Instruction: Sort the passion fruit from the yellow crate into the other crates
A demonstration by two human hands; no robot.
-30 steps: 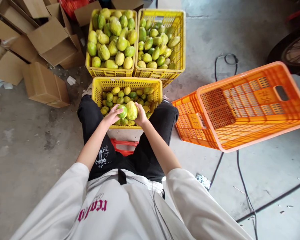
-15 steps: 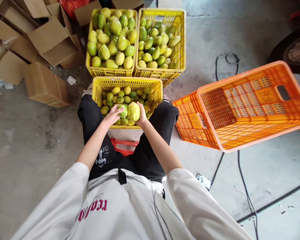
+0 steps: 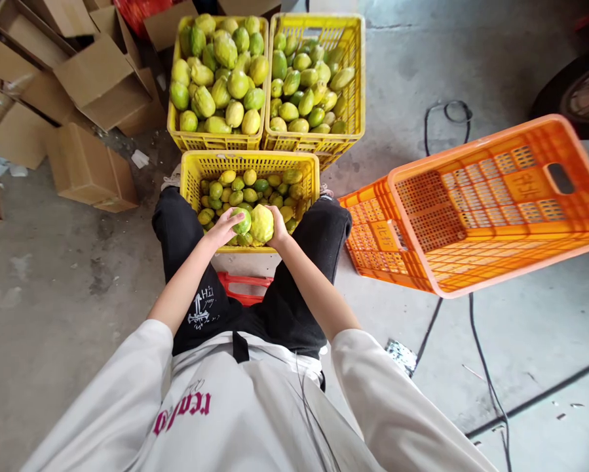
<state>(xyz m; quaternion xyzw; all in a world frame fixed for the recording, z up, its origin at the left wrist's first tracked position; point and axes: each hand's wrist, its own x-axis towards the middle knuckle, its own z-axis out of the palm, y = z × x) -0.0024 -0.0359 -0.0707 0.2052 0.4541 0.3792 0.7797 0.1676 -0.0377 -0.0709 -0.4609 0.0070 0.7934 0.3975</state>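
Between my knees stands a low yellow crate [image 3: 314, 196] with many green and yellow lemons lying in it. Over its near side, my left hand [image 3: 224, 228] has its fingers curled on a green lemon [image 3: 244, 221]. My right hand [image 3: 278, 229] grips a larger, bumpy yellow lemon [image 3: 261, 224] from its right side. The two lemons are side by side, seeming to touch. My fingers are partly hidden behind the fruit.
Beyond stand two more yellow crates of lemons, one heaped at left [image 3: 173, 118] and one less full at right [image 3: 360, 98]. A tilted orange crate [image 3: 412, 262] is at my right, near black cables [image 3: 481, 354] and a wheel [image 3: 579, 98]. Cardboard boxes [image 3: 92, 164] lie at left.
Both hands and their lemons have shifted very slightly, the lemons a little lower in view. The grips look the same.
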